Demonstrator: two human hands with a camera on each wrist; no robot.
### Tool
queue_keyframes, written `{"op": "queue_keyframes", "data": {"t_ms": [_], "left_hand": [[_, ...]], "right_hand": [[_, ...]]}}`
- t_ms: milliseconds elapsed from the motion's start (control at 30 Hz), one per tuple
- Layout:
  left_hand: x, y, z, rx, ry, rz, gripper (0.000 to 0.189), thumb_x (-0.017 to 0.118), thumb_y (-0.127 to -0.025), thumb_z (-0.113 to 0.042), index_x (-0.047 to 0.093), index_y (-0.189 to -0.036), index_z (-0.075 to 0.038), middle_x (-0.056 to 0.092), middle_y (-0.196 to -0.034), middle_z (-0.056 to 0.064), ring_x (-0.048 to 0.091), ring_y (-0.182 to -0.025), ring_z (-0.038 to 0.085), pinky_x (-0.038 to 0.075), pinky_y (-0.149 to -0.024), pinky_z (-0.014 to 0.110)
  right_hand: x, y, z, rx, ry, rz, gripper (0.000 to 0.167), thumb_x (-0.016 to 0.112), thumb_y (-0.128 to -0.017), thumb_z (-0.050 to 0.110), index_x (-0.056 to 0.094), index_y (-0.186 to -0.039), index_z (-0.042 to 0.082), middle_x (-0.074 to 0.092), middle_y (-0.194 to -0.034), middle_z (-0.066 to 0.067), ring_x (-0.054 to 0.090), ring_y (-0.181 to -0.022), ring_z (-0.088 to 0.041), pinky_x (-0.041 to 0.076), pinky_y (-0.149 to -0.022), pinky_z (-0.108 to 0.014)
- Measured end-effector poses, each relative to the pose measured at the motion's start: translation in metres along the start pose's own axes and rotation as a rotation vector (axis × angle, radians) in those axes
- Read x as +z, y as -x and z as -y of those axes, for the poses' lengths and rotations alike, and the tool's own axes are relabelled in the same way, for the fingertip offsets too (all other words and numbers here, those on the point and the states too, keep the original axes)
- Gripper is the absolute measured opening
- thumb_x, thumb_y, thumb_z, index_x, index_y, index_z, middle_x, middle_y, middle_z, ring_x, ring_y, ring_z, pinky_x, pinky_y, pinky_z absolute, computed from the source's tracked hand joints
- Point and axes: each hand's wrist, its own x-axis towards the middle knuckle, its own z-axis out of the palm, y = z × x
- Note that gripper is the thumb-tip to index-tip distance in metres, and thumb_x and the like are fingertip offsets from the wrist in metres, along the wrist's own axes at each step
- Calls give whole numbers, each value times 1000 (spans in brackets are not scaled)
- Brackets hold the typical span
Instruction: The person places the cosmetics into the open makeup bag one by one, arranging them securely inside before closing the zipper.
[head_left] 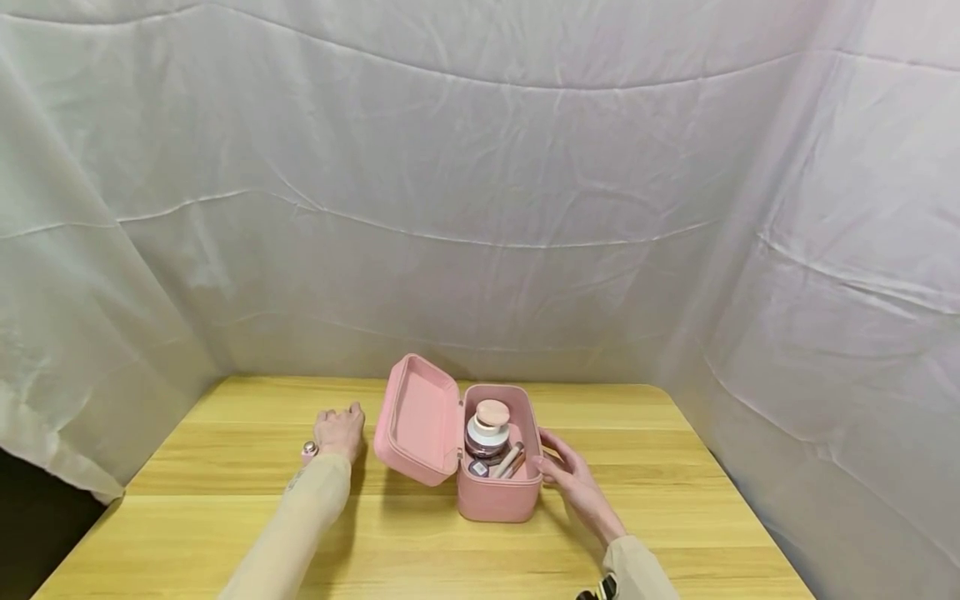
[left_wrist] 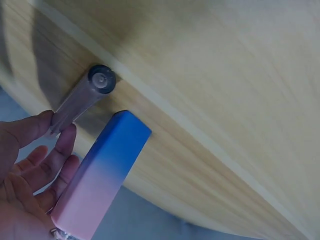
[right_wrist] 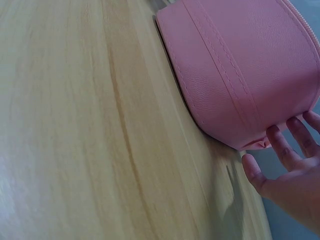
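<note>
My left hand [head_left: 339, 432] reaches to the table left of a pink makeup case [head_left: 495, 500]. In the left wrist view its thumb and index finger pinch one end of a slim translucent tube [left_wrist: 75, 102] with a dark round end; the head view hides it. Beside it is a block-shaped pink-and-blue container [left_wrist: 107, 170] with a silvery piece at its pink end. My right hand [head_left: 573, 483] rests on the case's right side, fingers spread. Inside the case sit a white-lidded jar [head_left: 487, 437], a pale pink puff [head_left: 492, 412] and several slim cosmetic tubes [head_left: 508, 460].
The case's lid [head_left: 423, 417] is hinged open to the left, toward my left hand. A light wooden table [head_left: 637, 433] is under everything. A pale cloth curtain [head_left: 465, 292] hangs behind and at both sides.
</note>
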Motion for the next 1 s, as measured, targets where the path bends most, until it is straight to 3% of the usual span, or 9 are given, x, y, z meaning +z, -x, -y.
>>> {"op": "queue_keyframes", "data": {"t_ms": [133, 267, 400, 467, 600, 767, 1000], "left_hand": [[-6, 2, 1, 2, 61, -33, 47, 58, -82, 8, 52, -129, 8, 71, -102, 26, 67, -95, 44, 52, -94, 54], [-13, 3, 4, 14, 185, -110, 35, 62, -87, 3, 52, -119, 9, 69, -85, 25, 67, -76, 42, 58, -75, 51], [-20, 3, 10, 13, 350, -154, 29, 68, -89, -3, 50, -110, 4, 67, -80, 25, 66, -71, 43, 58, -60, 51], [-25, 3, 14, 4, 429, -144, 26, 66, -91, -3, 48, -109, 2, 67, -83, 25, 66, -74, 44, 57, -61, 52], [-35, 2, 19, -21, 552, -119, 29, 61, -96, -5, 45, -120, 0, 67, -94, 30, 66, -81, 46, 58, -65, 54], [-48, 1, 23, -8, 623, -148, 38, 60, -97, -6, 43, -131, 3, 68, -100, 34, 67, -86, 47, 58, -74, 56], [-66, 1, 26, 24, 667, -208, 38, 59, -96, -10, 45, -129, 3, 72, -92, 25, 68, -81, 37, 55, -74, 50]], "right_hand": [[0, 1, 0, -10, 4, 23, 61, 53, -102, 5, 25, -156, -6, 26, -161, -30, 58, -124, -3, 55, -88, -21], [-1, 1, 0, -12, 8, 21, 62, 54, -102, 7, 26, -155, -6, 26, -161, -31, 58, -124, -3, 55, -87, -21], [-1, 1, 1, -1, 3, -2, 63, 56, -101, 9, 28, -155, -4, 28, -161, -29, 58, -125, -5, 55, -86, -22], [0, 1, 1, 8, 1, -9, 63, 57, -100, 9, 29, -155, -3, 29, -161, -28, 58, -126, -6, 55, -86, -22], [0, 0, 0, 19, 0, -9, 63, 58, -100, 10, 30, -155, -2, 30, -162, -25, 57, -127, -6, 55, -87, -22], [-1, 0, -1, 1, 0, -2, 64, 58, -100, 10, 28, -155, -4, 28, -161, -28, 57, -127, -6, 55, -88, -22], [-3, -1, -2, -5, 29, 7, 63, 57, -101, 11, 28, -156, -3, 28, -162, -28, 55, -130, -8, 55, -93, -25]]}}
